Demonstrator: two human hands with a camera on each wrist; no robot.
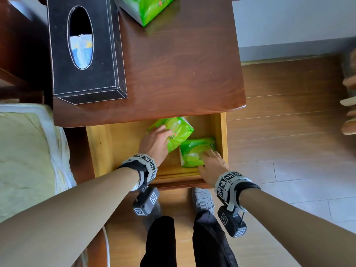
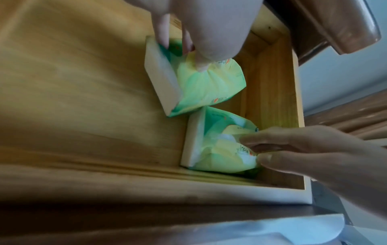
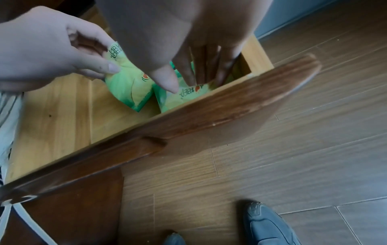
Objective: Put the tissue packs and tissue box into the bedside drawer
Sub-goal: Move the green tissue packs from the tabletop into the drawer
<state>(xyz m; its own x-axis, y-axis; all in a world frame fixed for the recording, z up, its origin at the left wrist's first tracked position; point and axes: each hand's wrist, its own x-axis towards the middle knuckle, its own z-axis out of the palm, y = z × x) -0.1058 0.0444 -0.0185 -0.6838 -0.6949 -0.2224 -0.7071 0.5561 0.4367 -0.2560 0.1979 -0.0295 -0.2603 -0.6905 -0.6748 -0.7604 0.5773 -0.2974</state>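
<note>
The bedside drawer (image 1: 223, 135) is pulled out, with two green tissue packs in its right half. My left hand (image 1: 156, 139) grips the rear pack (image 1: 180, 130), thumb on its face and fingers curled over its far edge (image 2: 163, 36). That pack (image 3: 130, 86) sits tilted. My right hand (image 1: 209, 160) holds the front pack (image 1: 194, 151) between its fingers (image 2: 272, 137) and thumb, in the drawer's front right corner. The black leather tissue box (image 1: 84, 49) stands on the nightstand top (image 1: 183, 74) at the left. A third green pack (image 1: 146, 8) lies at the back.
The drawer's left half (image 1: 115, 147) shows bare wood. A bed with a pale cover (image 1: 28, 151) is at the left. Wooden and tiled floor (image 1: 289, 132) lies at the right. My feet (image 1: 202, 199) stand under the drawer's dark front panel (image 3: 209, 116).
</note>
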